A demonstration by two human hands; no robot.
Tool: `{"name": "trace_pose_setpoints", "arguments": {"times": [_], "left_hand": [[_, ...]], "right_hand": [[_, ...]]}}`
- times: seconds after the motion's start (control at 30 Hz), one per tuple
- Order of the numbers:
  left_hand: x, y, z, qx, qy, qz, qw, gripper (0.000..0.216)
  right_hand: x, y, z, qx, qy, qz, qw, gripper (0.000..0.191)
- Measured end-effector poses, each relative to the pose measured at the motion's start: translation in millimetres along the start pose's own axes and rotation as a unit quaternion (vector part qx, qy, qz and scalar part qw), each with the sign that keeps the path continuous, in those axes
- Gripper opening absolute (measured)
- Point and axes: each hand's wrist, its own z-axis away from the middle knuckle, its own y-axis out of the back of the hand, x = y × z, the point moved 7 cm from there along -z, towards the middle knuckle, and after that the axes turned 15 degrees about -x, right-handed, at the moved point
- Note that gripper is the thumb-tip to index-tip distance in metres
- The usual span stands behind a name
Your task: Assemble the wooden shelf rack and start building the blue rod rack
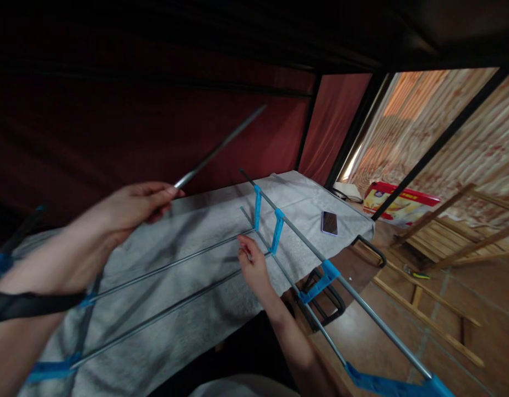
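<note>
My left hand [134, 207] is raised above the cloth and pinches one end of a thin metal tube [219, 148]. The tube slants up to the right, its far end free. My right hand [254, 267] hovers by the middle of a rack frame, fingers loosely bent and apart, with nothing visible in them. Close to it are a blue plastic connector [277, 231] and a lower crossbar [167, 268]. The frame's long metal rail [302, 240] runs toward the lower right through several blue connectors. Another blue connector [52, 369] joins a crossbar at lower left.
A grey cloth [312, 190] covers the bed-like surface beneath the frame. On it lies a phone [329, 223]. At right are a red and yellow box [399, 201], a wooden frame [432, 314] on the tiled floor and a black metal handle [370, 251]. Dark posts and red curtains [238, 127] stand behind.
</note>
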Motion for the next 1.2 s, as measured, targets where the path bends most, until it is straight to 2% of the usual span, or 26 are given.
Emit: {"name": "trace_pose_setpoints", "arguments": {"times": [0.1, 0.2, 0.3, 0.43, 0.57, 0.7, 0.93, 1.2], "left_hand": [[-2, -51, 17, -0.054, -0.001, 0.013, 0.998, 0.033], [-21, -100, 53, -0.038, -0.008, -0.016, 0.999, 0.037], [-53, -125, 94, -0.014, 0.024, -0.040, 0.999, 0.039], [-86, -123, 126, 0.003, 0.051, -0.067, 0.996, 0.041], [-92, -111, 138, 0.027, 0.023, -0.098, 0.995, 0.042], [-92, -107, 147, 0.020, 0.038, -0.135, 0.990, 0.044], [-98, -108, 157, -0.006, 0.061, -0.203, 0.977, 0.041], [-117, -114, 159, 0.002, 0.027, -0.198, 0.980, 0.037]], "right_hand": [[7, 11, 10, 0.029, -0.039, -0.036, 0.998, 0.036], [11, 26, 15, 0.059, -0.051, -0.066, 0.995, 0.031], [8, 39, 9, 0.078, -0.055, -0.115, 0.989, 0.033], [-3, 45, -10, 0.107, -0.059, -0.210, 0.970, 0.038], [-20, 40, -30, 0.090, -0.049, -0.265, 0.959, 0.025], [-29, 40, -45, 0.074, -0.050, -0.308, 0.947, 0.020], [-15, 41, -56, 0.075, -0.089, -0.334, 0.935, 0.027], [4, 37, -39, 0.076, -0.124, -0.343, 0.928, 0.025]]}}
